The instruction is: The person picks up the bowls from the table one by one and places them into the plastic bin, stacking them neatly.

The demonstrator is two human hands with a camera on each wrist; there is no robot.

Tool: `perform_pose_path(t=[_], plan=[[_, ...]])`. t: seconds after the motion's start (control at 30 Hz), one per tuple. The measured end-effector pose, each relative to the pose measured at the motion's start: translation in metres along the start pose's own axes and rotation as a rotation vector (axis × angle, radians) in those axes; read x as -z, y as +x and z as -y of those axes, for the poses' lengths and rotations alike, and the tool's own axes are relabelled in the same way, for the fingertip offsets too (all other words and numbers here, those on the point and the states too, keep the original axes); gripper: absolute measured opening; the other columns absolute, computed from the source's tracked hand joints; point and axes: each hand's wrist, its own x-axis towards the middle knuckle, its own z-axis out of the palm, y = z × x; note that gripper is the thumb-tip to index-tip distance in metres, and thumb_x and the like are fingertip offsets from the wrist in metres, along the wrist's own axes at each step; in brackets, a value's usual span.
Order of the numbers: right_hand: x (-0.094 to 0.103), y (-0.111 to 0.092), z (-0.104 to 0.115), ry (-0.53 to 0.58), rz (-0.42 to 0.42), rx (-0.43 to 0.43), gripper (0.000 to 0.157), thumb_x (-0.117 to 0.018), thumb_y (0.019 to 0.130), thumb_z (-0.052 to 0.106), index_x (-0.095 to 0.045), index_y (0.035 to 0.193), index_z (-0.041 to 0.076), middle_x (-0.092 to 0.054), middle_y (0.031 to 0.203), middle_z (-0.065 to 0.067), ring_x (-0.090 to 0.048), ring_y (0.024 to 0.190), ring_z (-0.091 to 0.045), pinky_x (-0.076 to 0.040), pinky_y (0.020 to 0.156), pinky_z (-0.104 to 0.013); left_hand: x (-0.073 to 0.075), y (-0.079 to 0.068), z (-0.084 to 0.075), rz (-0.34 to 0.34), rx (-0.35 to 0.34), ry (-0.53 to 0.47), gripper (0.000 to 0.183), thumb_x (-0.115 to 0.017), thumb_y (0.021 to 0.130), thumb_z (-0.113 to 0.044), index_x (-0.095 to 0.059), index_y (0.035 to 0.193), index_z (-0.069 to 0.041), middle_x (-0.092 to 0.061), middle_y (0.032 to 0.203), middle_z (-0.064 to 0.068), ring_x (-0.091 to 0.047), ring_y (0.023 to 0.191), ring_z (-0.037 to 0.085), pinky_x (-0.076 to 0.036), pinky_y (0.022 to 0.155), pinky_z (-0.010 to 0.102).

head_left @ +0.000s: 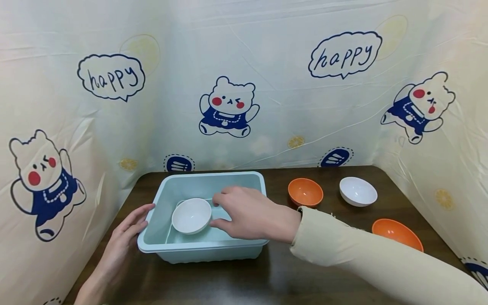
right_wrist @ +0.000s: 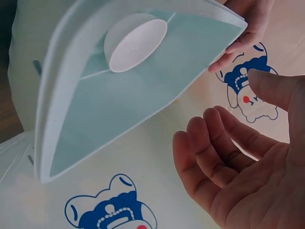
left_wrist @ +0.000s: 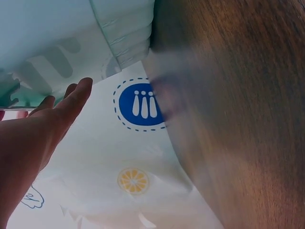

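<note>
**Right hand loose beside the white bowl in the bin; left hand at the rim**

Right hand [head_left: 244, 214]: grip spread, thumb and fingers well parted and gently bent, nothing between them. Head view puts the fingertips just beside the near white bowl [head_left: 191, 216]; right wrist view shows a gap between hand and bowl.

Left hand [head_left: 122, 233]: grip loose, fingers fairly straight, fingertips touching the left rim of the pale blue-green bin [head_left: 209, 254]. Nothing pinched that I can make out.

Pose: right forearm, in a pale sleeve [head_left: 354, 245], enters from the lower right of the frame and runs up to the centre, hand palm down above the bin. Left forearm rises from the lower left, hand outside the bin wall.

Count: one bin, left of centre in the lower half of the frame, on the dark wooden counter [head_left: 213, 288]. Four bowls, two white and two orange. The near white bowl sits upright in the bin's left part. Right of the bin: upper orange bowl [head_left: 305, 192], far white bowl [head_left: 358, 192] to its right, lower orange bowl [head_left: 398, 233] partly behind the sleeve.

Printed cloth [head_left: 282, 118] behind: three bears, two "happy" bubbles.
</note>
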Motion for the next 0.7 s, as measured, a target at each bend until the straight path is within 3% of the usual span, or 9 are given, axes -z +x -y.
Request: perform_pose_path(t=[0.13, 0.3, 0.7], plan=[[-0.001, -0.007, -0.002, -0.032, -0.016, 0.005, 0.041, -0.07, 0.101, 0.043, -0.072, 0.128, 0.012, -0.071, 0.116, -0.002, -0.063, 0.1, -0.014, -0.055, 0.085, -0.029, 0.0, 0.0, 0.0, 0.001, -0.003, 0.004, 0.053, -0.04, 0.115, -0.037, -0.031, 0.164, -0.016, -0.013, 0.174, 0.018, -0.024, 0.15, 0.04, -0.05, 0.087, 0.022], [-0.002, -0.015, -0.006, -0.075, -0.043, 0.005, 0.038, -0.07, 0.101, 0.043, -0.073, 0.123, 0.012, -0.07, 0.109, -0.001, -0.062, 0.096, -0.014, -0.055, 0.081, -0.028, 0.0, 0.0, 0.0, 0.0, 0.003, 0.003, 0.054, -0.041, 0.115, -0.038, -0.031, 0.164, -0.017, -0.014, 0.173, 0.017, -0.028, 0.145, 0.034, -0.051, 0.089, 0.023], [-0.007, -0.04, -0.013, -0.109, -0.148, 0.016, 0.033, -0.074, 0.1, 0.04, -0.073, 0.115, 0.011, -0.063, 0.095, 0.002, -0.057, 0.086, -0.014, -0.051, 0.071, -0.028, 0.0, -0.001, 0.0, 0.005, 0.007, -0.012, 0.054, -0.042, 0.115, -0.037, -0.031, 0.164, -0.017, -0.011, 0.174, 0.018, -0.023, 0.149, 0.041, -0.051, 0.088, 0.023]])
